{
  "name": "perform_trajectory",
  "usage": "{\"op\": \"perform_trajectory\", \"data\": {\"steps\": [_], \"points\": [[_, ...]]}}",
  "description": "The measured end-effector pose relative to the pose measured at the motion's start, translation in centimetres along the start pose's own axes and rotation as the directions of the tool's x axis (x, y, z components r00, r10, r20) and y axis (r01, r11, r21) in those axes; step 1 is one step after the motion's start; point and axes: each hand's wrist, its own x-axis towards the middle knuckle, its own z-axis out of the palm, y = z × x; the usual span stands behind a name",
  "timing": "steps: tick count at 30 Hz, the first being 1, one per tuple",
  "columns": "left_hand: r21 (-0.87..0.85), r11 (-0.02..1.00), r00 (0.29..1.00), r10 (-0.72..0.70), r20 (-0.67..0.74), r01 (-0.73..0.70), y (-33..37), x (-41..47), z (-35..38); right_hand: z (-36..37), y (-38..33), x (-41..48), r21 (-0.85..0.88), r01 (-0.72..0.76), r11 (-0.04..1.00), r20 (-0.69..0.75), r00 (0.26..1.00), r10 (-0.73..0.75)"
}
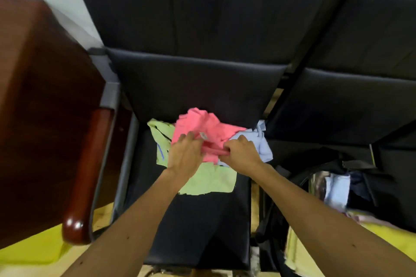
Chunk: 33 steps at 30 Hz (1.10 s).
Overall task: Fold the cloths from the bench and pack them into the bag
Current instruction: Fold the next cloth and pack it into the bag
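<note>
flagging risks, near edge outward. bench seat point(193, 227) shows bare black in the lower centre. bag point(364, 165) sits at lower right, mouth open, with a pale blue piece point(337, 189) inside it; i can't tell how wide the mouth really is. green cloth point(209, 181) lies fairly flat just below centre, partly under the pile. left hand point(184, 153) and right hand point(242, 150) meet at centre, both with fingers curled tight into a bunched ridge of the pink cloth point(202, 125). that one lies crumpled on top of the green and runs up to the foot of the backrest point(191, 83). blue cloth point(263, 145) is bunched just beside the right hand, at the seat's right edge.

what i'd expect to bite:
- pink is gripped by a wad, not by corners. lifted like this it hangs as a rope and the fold comes out lumpy.
- pink overlaps green and touches blue. pulling up could drag either along. blue is next to the gap between seats and could slip down it.
- left wrist crosses over green, so a sideways shake-out may skew that one too.
- a bulky wad may snag the bag's rim going in.

i'd regrip at corners first.
</note>
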Motion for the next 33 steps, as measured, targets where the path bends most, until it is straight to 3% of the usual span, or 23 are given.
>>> {"op": "perform_trajectory", "data": {"steps": [3, 6, 8, 12, 15, 22, 26, 31, 33], "points": [[-0.100, 0.994, 0.978, -0.053, -0.201, 0.034, 0.8, -2.0, -6.5, -5.5, -2.2, -2.9, 0.019, 0.080, 0.997, -0.062, 0.995, -0.079], [-0.134, 0.991, 0.913, -0.034, -0.406, -0.022, 1.9, -4.6, -13.7, -12.1, -4.0, -7.1, 0.131, 0.128, 0.983, -0.160, 0.981, -0.107], [-0.160, 0.984, 0.890, 0.001, -0.456, -0.083, 3.4, -7.0, -18.6, -16.5, -5.0, -10.8, 0.154, 0.201, 0.967, -0.269, 0.951, -0.155], [-0.462, 0.882, 0.850, -0.172, -0.498, -0.092, 6.9, -12.0, -28.6, -24.5, -6.4, -18.1, 0.162, 0.356, 0.920, -0.436, 0.862, -0.257], [-0.539, 0.821, 0.777, -0.211, -0.593, -0.188, 9.7, -16.1, -35.0, -29.6, -7.1, -23.9, 0.181, 0.507, 0.843, -0.536, 0.769, -0.348], [-0.566, 0.724, 0.627, -0.238, -0.742, -0.395, 14.6, -23.3, -44.0, -36.8, -8.2, -34.7, 0.054, 0.653, 0.755, -0.734, 0.539, -0.413], [-0.460, 0.758, 0.565, -0.148, -0.812, -0.462, 15.7, -27.1, -47.2, -38.7, -8.8, -40.0, -0.048, 0.670, 0.741, -0.776, 0.443, -0.450], [-0.295, 0.834, 0.554, 0.015, -0.833, -0.467, 14.7, -30.7, -48.5, -39.9, -9.8, -44.9, -0.142, 0.667, 0.731, -0.761, 0.399, -0.512], [-0.278, 0.840, 0.604, 0.073, -0.793, -0.466, 13.8, -32.3, -48.4, -39.9, -10.3, -46.4, -0.158, 0.679, 0.717, -0.734, 0.405, -0.545]]}}
